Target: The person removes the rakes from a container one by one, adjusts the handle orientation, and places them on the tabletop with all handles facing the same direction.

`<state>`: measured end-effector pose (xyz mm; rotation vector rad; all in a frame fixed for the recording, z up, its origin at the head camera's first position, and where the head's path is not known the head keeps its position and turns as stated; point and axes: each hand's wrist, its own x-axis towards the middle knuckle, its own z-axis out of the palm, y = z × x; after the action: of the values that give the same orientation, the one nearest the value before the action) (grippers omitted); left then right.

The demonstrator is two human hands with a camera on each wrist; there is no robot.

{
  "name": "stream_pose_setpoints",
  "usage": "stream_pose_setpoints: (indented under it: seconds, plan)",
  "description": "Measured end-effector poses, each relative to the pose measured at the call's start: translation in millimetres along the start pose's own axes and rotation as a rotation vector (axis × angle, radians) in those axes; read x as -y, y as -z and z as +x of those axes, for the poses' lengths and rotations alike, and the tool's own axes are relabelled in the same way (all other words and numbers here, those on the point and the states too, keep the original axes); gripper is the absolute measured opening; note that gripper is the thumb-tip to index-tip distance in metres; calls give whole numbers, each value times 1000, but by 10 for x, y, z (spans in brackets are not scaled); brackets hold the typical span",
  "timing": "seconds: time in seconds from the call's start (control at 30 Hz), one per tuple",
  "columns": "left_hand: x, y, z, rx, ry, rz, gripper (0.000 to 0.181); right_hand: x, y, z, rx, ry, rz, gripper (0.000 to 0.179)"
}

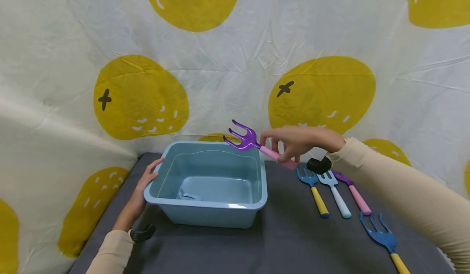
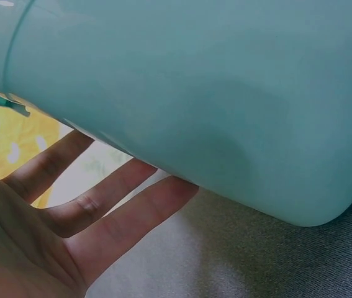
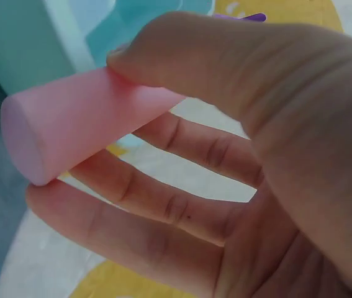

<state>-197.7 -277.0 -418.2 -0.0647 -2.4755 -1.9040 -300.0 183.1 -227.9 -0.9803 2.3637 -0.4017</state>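
Observation:
A purple three-tined garden hand fork (image 1: 247, 139) with a pink handle is held up over the right rim of a pale blue plastic basin (image 1: 211, 216). My right hand (image 1: 295, 140) pinches its handle (image 3: 82, 118) between thumb and fingertips, tines pointing left. At the basin's left side, my left hand (image 1: 143, 184) rests on the rim. Its outstretched fingers (image 2: 132, 226) touch the outer wall in the left wrist view. A small light-blue tool (image 1: 190, 195) lies on the basin floor, partly hidden by the front wall.
Right of the basin, on the dark cloth (image 1: 293, 241), lie a blue fork with yellow handle (image 1: 319, 202), a pale fork (image 1: 339, 200) and a purple tool with pink handle (image 1: 360, 200). Another blue fork (image 1: 382, 237) lies nearer. A patterned curtain (image 1: 227, 62) hangs behind.

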Motion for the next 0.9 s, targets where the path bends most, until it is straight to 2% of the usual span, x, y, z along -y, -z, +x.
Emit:
stream_pose_setpoints:
  seconds: [0.17, 0.4, 0.63, 0.9]
  plan:
    - [-1, -12, 24, 3, 1, -5, 56, -230, -35, -294, -20, 7, 108, 58]
    - [4, -28, 38, 1, 19, -2, 57, -602, -204, -646, -65, -52, 249, 59]
    - [7, -25, 34, 6, 15, -3, 56, -1022, -532, -996, -127, 39, 376, 58]
    - [19, -11, 18, 11, 6, -3, 56, -1361, -931, -1340, -226, 28, 452, 56]
